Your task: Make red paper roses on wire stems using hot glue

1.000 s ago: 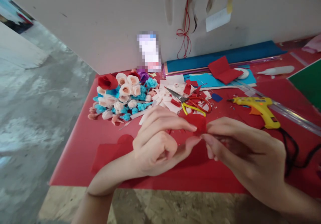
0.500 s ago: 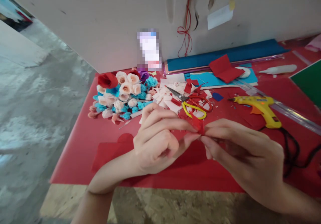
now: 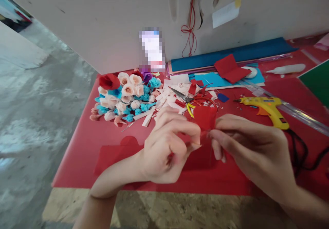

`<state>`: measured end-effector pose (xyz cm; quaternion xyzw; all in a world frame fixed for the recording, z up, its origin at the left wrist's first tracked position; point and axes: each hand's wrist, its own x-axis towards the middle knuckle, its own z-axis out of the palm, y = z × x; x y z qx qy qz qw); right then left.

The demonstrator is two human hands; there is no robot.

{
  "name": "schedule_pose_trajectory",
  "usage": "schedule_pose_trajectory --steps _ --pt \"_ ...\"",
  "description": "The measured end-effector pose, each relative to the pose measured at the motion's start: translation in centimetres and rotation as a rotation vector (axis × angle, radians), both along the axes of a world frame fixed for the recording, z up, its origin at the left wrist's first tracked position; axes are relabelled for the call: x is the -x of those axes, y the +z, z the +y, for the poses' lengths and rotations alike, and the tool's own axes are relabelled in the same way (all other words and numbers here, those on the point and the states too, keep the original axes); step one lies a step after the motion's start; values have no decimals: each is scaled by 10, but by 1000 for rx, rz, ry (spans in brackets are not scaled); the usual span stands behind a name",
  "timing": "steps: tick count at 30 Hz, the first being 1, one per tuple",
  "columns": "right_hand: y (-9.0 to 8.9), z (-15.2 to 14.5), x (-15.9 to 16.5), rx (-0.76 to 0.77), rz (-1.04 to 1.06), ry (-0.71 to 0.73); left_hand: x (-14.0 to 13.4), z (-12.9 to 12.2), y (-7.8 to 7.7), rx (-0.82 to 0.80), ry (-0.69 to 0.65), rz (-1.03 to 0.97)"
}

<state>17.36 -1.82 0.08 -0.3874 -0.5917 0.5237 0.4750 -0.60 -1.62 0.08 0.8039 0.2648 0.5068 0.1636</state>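
Observation:
A small piece of red crepe paper (image 3: 205, 117) stands up between my hands, above the table. My right hand (image 3: 253, 153) pinches its lower right edge between thumb and fingertips. A thin thread-like line hangs below that pinch, too faint to name. Close beside the paper's lower left corner, my left hand (image 3: 168, 147) is closed, thumb and index tips pressed together; whatever lies in that pinch is hidden. Behind the paper lie scissors (image 3: 187, 99) with red and yellow handles, partly covered by it. A flat red paper piece (image 3: 115, 157) rests by my left forearm.
Paper flowers (image 3: 125, 95) in several colours are heaped at left, next to white paper scraps (image 3: 167, 97). A yellow glue gun (image 3: 267, 107) lies at right with its black cord. A blurred phone (image 3: 153, 49) leans on the wall; a white bottle (image 3: 289, 69) lies far right.
The red paper was folded small between both hands' fingertips; it now stands spread upward over the scissors' handles. My left fingertips have drawn slightly left and down, away from the right ones.

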Motion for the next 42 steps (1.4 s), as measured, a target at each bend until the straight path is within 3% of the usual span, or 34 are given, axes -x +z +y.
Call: schedule_pose_trajectory --steps 4,7,9,13,21,27,31,36,42 --pt "-6 4 -2 95 139 21 -2 -1 -6 168 60 -169" --pt "-10 7 -4 138 172 17 -3 1 -10 280 134 -122" --pt "-11 8 -4 154 188 11 -4 4 -11 330 109 -50" --pt "-10 8 -4 155 188 25 -5 7 -11 297 51 -30" --pt "-10 5 -2 131 145 100 -9 9 -11 199 124 -24" --pt "-9 6 -2 128 168 68 -6 8 -14 253 14 -102" --pt "-9 6 -3 116 152 33 -3 7 -16 375 -37 -246" --pt "-10 7 -3 83 140 35 -6 10 -12 749 -170 -602" --pt "-14 6 -1 88 142 20 -10 4 -4 991 -248 -715"
